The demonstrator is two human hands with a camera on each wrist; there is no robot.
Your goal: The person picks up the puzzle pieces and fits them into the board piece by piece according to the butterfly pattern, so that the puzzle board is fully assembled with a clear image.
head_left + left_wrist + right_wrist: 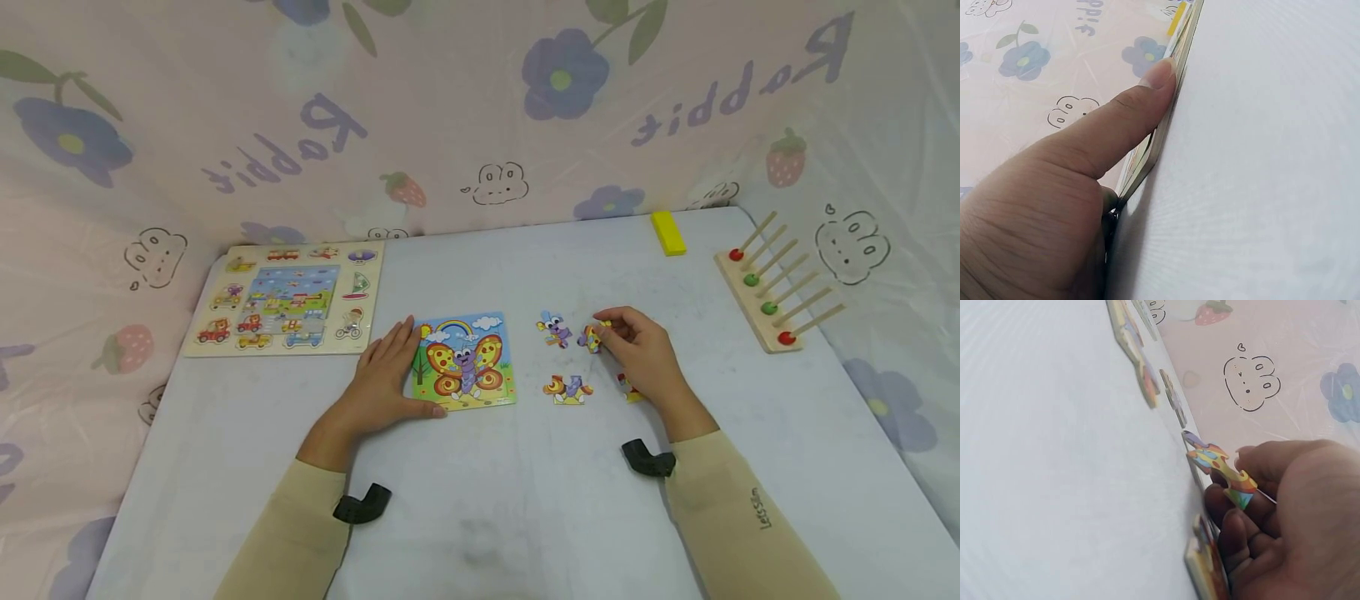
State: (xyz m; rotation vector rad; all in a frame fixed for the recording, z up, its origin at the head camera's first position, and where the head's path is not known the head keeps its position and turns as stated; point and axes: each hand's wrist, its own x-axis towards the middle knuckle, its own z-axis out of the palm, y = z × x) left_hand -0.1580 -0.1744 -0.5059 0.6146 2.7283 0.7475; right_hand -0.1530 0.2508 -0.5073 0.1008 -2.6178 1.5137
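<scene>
A square butterfly puzzle board [463, 321] lies flat on the table. My left hand [381, 381] rests along its left side with straight fingers, and the thumb [1129, 112] lies on the near edge. To the right, my right hand [643, 357] pinches a small yellow and purple puzzle piece [1229, 472] between thumb and fingers, tilted up close over the table. Left of that hand lie a purple and blue piece [555, 328] and, nearer me, an orange and purple piece [567, 389]. Another piece [628, 388] is partly hidden beneath the right hand.
At the back left lies a vehicle picture board [352, 343]. A yellow block [667, 233] sits near the table's back edge. On the right, a wooden peg rack [756, 308] holds red and green beads on upright sticks. A printed curtain [450, 100] hangs behind.
</scene>
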